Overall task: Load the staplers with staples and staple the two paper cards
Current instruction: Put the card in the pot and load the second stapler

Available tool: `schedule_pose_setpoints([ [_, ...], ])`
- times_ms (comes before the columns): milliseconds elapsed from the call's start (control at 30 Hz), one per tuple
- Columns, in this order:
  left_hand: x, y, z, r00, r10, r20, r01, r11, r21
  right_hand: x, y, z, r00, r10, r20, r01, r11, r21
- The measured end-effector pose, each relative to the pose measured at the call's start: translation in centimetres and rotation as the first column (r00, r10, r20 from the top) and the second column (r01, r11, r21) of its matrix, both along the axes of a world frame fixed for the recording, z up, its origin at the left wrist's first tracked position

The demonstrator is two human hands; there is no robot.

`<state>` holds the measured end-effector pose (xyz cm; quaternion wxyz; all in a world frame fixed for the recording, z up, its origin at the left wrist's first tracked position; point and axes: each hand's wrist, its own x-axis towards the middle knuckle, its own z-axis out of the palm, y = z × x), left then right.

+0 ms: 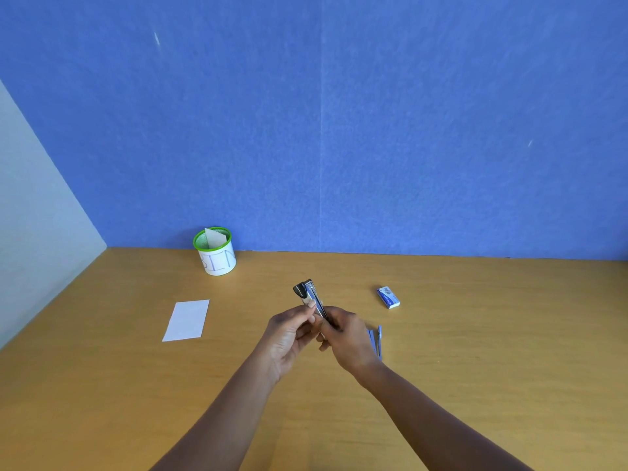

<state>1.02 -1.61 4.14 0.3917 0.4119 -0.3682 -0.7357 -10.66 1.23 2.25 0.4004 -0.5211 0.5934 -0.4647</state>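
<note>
A black and silver stapler (310, 295) is held up above the wooden table (475, 351), its front end pointing away from me. My left hand (289, 338) grips it from the left, thumb along its side. My right hand (343, 336) grips its rear end from the right. A white paper card (187, 320) lies flat on the table to the left. A small blue and white staple box (388, 297) lies to the right. A second, blue stapler (376, 341) lies partly hidden behind my right hand.
A white cup with a green rim (217, 254), marked "BIN", stands at the back left against the blue wall, with a piece of paper sticking out. A pale side wall bounds the table on the left.
</note>
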Motion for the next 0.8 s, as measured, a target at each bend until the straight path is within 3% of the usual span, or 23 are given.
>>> schedule_pose_setpoints([
  [433, 0.16, -0.19, -0.25, 0.999, 0.047, -0.011, -0.047, 0.999, -0.001, -0.1, 0.22, 0.37, 0.999, 0.02, -0.046, -0.019, 1.0, 0.022],
  [800, 0.02, -0.37, -0.36, 1.0, 0.005, 0.027, -0.005, 1.0, 0.005, -0.21, 0.05, -0.09, 0.994, 0.047, 0.1, -0.052, 0.997, 0.053],
])
